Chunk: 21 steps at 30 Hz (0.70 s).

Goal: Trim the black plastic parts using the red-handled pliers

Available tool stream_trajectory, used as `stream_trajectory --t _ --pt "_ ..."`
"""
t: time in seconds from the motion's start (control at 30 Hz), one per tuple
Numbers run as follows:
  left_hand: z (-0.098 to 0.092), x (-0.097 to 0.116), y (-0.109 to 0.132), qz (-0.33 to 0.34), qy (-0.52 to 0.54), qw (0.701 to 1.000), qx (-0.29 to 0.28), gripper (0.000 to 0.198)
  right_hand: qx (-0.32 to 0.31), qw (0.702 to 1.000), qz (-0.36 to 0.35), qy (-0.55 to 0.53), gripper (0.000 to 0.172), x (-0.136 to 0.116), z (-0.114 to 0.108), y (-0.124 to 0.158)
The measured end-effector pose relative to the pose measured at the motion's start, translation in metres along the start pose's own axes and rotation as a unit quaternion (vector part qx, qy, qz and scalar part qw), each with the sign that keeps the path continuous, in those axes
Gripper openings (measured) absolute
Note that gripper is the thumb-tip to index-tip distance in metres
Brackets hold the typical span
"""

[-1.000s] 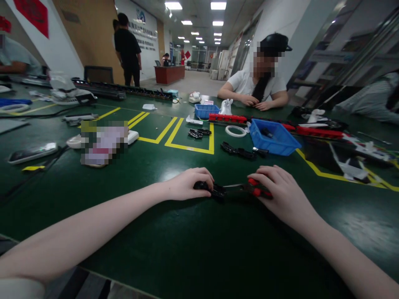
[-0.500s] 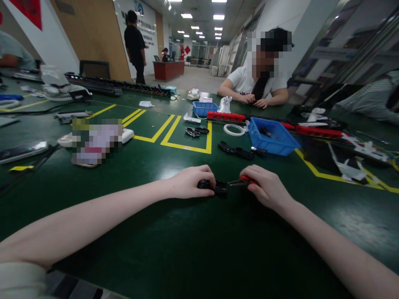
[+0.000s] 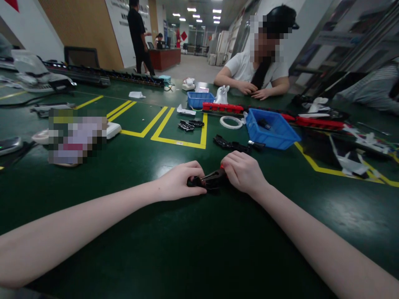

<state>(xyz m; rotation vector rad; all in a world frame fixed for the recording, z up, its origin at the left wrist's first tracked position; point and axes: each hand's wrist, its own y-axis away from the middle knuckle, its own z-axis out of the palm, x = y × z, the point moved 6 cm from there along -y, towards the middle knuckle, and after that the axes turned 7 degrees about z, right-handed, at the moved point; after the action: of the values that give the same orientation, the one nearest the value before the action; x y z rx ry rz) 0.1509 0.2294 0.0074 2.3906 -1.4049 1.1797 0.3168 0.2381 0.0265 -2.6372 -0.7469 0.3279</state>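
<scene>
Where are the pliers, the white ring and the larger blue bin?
Pliers (image 3: 216, 176), head view: on their dark metal head.
White ring (image 3: 230, 126), head view: on its near rim.
Larger blue bin (image 3: 270, 141), head view: on its near wall.

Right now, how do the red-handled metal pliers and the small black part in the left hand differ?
The red-handled metal pliers show some red; the small black part shows none. The pliers reach out from the right hand, while the part sits in the left hand. The pliers taper thinly; the part looks chunkier. Both are partly hidden.
</scene>
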Motion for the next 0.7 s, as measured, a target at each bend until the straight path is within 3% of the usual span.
stream_trajectory --t 0.1,0.2,0.33,0.47,0.7 --pt "-0.001 0.001 0.001 -0.022 -0.016 1.000 0.004 0.021 0.010 1.000 -0.004 -0.006 0.044 0.000 -0.002 0.002" --pt "0.000 0.001 0.002 -0.044 -0.049 0.998 0.006 0.036 0.013 1.000 -0.004 -0.019 0.045 0.001 -0.002 0.003" --pt "0.005 0.008 0.001 0.006 -0.129 0.991 -0.023 0.060 0.009 0.999 0.001 -0.034 0.045 0.003 -0.001 0.003" --pt "0.011 0.012 -0.001 0.045 -0.181 0.980 -0.064 0.048 0.009 0.999 0.003 -0.045 0.046 0.004 0.000 0.002" --pt "0.012 0.016 -0.004 0.051 -0.219 0.972 -0.074 0.035 0.025 0.998 -0.012 -0.057 0.041 0.002 -0.002 0.002"
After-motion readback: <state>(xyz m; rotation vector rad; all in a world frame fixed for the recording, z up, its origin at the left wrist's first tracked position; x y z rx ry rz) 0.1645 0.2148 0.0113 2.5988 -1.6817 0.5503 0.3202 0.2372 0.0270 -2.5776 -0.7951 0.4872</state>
